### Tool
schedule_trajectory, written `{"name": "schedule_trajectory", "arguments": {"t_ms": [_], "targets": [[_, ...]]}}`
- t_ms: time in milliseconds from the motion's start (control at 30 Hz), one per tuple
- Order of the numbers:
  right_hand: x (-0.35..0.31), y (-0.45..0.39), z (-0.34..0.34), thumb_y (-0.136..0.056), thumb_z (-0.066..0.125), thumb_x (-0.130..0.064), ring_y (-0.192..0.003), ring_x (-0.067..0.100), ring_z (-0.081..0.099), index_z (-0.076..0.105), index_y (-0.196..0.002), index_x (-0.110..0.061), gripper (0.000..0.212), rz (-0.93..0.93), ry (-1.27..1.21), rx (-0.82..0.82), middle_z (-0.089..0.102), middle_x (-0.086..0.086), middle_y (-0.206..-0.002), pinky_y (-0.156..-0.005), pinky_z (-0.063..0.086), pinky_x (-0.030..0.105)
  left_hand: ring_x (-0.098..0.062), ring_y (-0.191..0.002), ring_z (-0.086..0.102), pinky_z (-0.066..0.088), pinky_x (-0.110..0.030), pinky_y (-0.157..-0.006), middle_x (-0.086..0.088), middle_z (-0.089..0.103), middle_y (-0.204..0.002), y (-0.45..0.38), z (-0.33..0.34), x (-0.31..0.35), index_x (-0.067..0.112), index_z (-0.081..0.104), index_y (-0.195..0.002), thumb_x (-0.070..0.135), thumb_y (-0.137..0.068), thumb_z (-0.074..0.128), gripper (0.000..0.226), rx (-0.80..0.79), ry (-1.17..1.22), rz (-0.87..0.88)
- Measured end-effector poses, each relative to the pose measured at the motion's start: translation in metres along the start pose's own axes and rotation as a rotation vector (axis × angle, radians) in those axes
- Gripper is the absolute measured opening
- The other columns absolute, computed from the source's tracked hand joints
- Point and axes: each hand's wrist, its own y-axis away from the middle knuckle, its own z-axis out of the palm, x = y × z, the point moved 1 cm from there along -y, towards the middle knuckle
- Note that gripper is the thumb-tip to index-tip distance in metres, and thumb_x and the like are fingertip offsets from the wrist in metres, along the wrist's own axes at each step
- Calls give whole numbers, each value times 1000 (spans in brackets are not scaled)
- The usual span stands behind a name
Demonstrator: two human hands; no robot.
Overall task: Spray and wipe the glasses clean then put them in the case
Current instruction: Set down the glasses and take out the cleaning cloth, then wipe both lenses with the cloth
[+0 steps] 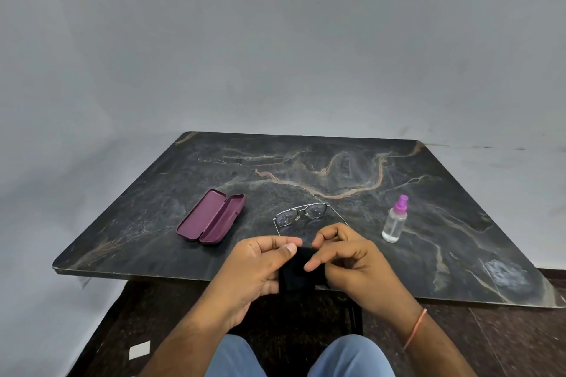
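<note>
Metal-framed glasses [301,215] lie on the dark marble table [306,168] with droplets on the lenses and their arms pointing toward me. A purple glasses case [211,217] lies open to their left. A clear spray bottle [395,220] with a pink-purple nozzle stands upright to their right. Over the table's near edge, my left hand [254,272] and my right hand [352,260] both hold a small black cloth [298,274] between them, just in front of the glasses. The fingers hide part of the cloth.
The table's near edge runs under my hands. Below it are a dark patterned floor, my knees in blue trousers [349,355], and a white scrap [139,349] on the floor at the left. A plain grey wall stands behind the table.
</note>
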Motion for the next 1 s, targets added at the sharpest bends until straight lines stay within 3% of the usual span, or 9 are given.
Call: {"name": "schedule_trajectory", "arguments": {"t_ms": [100, 200, 300, 400, 500, 633, 733, 900, 1000], "targets": [[1, 5, -4, -81, 60, -1, -104, 14, 70, 82, -108, -29, 45, 77, -131, 59, 73, 1, -115, -89, 54, 26, -28, -103, 84, 70, -40, -85, -16, 86, -110, -1, -2, -1, 12, 78, -124, 10, -107, 66, 21, -10, 3, 20], [-1, 8, 0, -85, 71, -26, -104, 19, 73, 78, -121, -29, 36, 252, -395, 96, 76, 8, -120, -90, 63, 44, -31, -108, 83, 69, -46, -92, -15, 85, -112, -1, -1, -1, 12, 76, -127, 6, -107, 66, 24, -26, 8, 76], [-1, 8, 8, -79, 86, -46, -94, 22, 75, 79, -119, -32, 43, 312, -275, 58, 79, 6, -109, -92, 64, 52, -29, -101, 84, 70, -42, -86, -13, 86, -108, 0, 1, 2, 16, 77, -127, 3, -106, 66, 27, -30, -46, 154], [0, 6, 14, -89, 86, -24, -102, 30, 78, 82, -113, -25, 24, 315, -243, 91, 82, 13, -106, -87, 65, 42, -23, -104, 84, 70, -34, -82, -3, 87, -112, 0, 3, 8, 18, 76, -127, 0, -106, 66, 30, -53, -121, 232], [3, 7, 12, -92, 79, -8, -103, 42, 78, 83, -108, -13, 17, 365, -297, 147, 82, 19, -103, -93, 64, 53, -11, -106, 82, 68, -32, -82, 12, 85, -115, -8, -4, 12, 26, 76, -125, 9, -106, 69, 27, 24, -290, 364], [6, 13, 5, -93, 76, -7, -101, 48, 76, 83, -103, -7, 12, 427, -378, 218, 81, 24, -102, -93, 61, 57, 1, -108, 68, 60, -19, -86, 25, 68, -124, -43, -43, 6, 37, 71, -130, 13, -102, 69, 37, 241, -965, 709], [10, 18, -1, -96, 72, -8, -104, 41, 78, 81, -109, -7, 16, 472, -459, 253, 80, 23, -109, -94, 62, 54, -3, -108, 64, 54, -16, -87, 16, 61, -130, -72, -66, -3, 31, 70, -132, 8, -97, 73, 42, 185, -1286, 830], [11, 26, -9, -100, 68, -10, -104, 36, 78, 80, -112, -9, 18, 480, -501, 293, 80, 21, -111, -92, 63, 50, -7, -101, 71, 51, -15, -67, 15, 66, -126, -97, -68, -7, 33, 70, -127, 29, -96, 80, 33, 123, -1444, 888], [12, 31, -15, -100, 68, -11, -105, 38, 78, 80, -112, -8, 17, 490, -513, 312, 80, 21, -111, -88, 64, 47, -9, -91, 71, 58, -23, -60, 14, 68, -119, -106, -66, -7, 31, 73, -119, 33, -97, 79, 23, 109, -1479, 979]]}}
